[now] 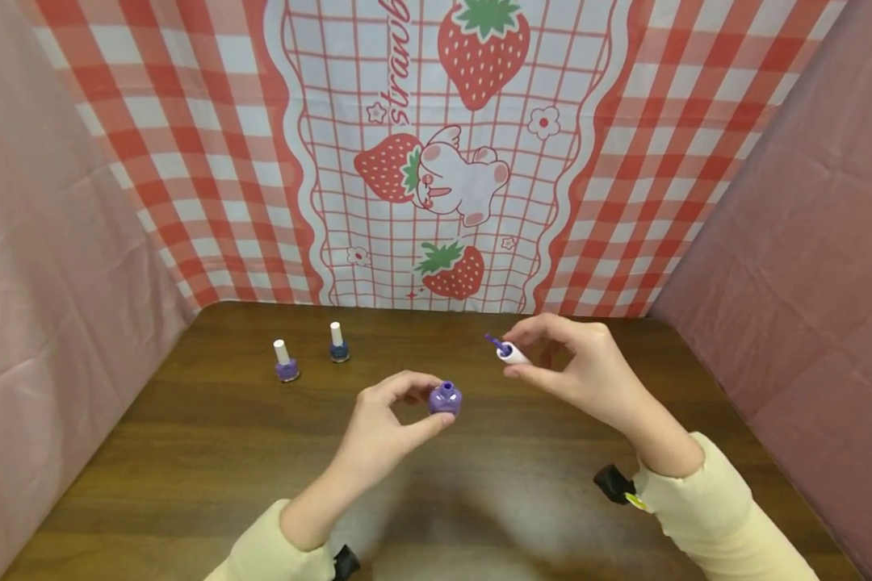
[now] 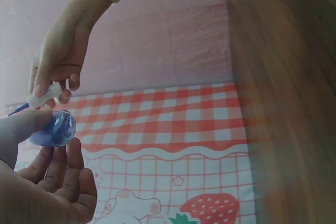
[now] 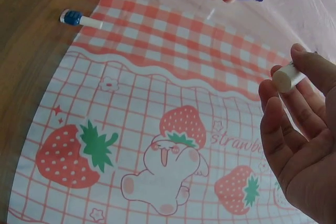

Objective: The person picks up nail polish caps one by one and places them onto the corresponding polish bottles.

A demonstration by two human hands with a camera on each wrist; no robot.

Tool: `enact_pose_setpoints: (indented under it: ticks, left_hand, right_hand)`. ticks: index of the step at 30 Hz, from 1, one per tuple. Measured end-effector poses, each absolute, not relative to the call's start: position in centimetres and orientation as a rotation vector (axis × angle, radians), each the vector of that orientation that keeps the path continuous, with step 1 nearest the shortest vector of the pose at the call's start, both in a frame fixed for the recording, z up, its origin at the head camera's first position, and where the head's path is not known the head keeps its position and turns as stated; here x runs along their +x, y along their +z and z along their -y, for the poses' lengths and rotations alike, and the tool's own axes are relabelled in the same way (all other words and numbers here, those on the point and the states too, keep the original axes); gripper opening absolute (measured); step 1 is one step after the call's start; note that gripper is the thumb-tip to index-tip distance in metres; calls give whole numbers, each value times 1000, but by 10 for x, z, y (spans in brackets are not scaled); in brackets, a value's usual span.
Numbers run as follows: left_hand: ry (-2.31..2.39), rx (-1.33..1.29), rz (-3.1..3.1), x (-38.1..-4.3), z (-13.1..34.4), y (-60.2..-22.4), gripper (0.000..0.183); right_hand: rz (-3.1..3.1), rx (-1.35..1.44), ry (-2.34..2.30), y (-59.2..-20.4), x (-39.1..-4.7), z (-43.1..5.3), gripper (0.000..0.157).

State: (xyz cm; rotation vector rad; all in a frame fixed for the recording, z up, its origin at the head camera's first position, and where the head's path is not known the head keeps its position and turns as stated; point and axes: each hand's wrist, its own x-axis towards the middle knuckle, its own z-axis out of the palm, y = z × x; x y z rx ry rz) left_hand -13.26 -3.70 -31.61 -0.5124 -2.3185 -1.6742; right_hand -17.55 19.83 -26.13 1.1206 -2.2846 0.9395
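Nearest the head camera, my pale yellow sleeves (image 1: 712,504) bunch softly at the wrists. My left hand (image 1: 387,428) grips a rounded, glossy purple bottle (image 1: 446,400), uncapped, above the brown wood-grain table (image 1: 262,468). My right hand (image 1: 584,367) pinches its smooth white cap (image 1: 514,355), the purple-coated brush (image 1: 496,343) apart from the bottle's neck. Two capped bottles, one purple (image 1: 287,370) and one dark blue (image 1: 340,351), stand to the left, before a red-and-white checked cloth (image 1: 596,218) and wrinkled pink drapes (image 1: 792,258).

From my left wrist, thumb and fingers clasp the bottle's clear, thick-bottomed glass; the cap is just beyond.

From my right wrist, fingertips hold the cylindrical cap, its blunt round end showing; the brush is hidden. The bottle's ridged neck shows well apart.
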Motion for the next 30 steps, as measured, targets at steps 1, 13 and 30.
enact_pose_setpoints:
  ticks: [1, 13, 30]
  left_hand:
    - [-1673, -511, 2314, -135, 37, -321, 28]
    - [-1666, -525, 2291, -140, 39, -337, 27]
    - [-1637, -625, 2224, -129, 42, -325, 23]
  right_hand:
    - [2285, 1124, 941, -262, -174, -197, 34]
    - [2231, 1256, 919, -270, -167, -190, 28]
    - [2115, 1364, 813, -265, -162, -184, 33]
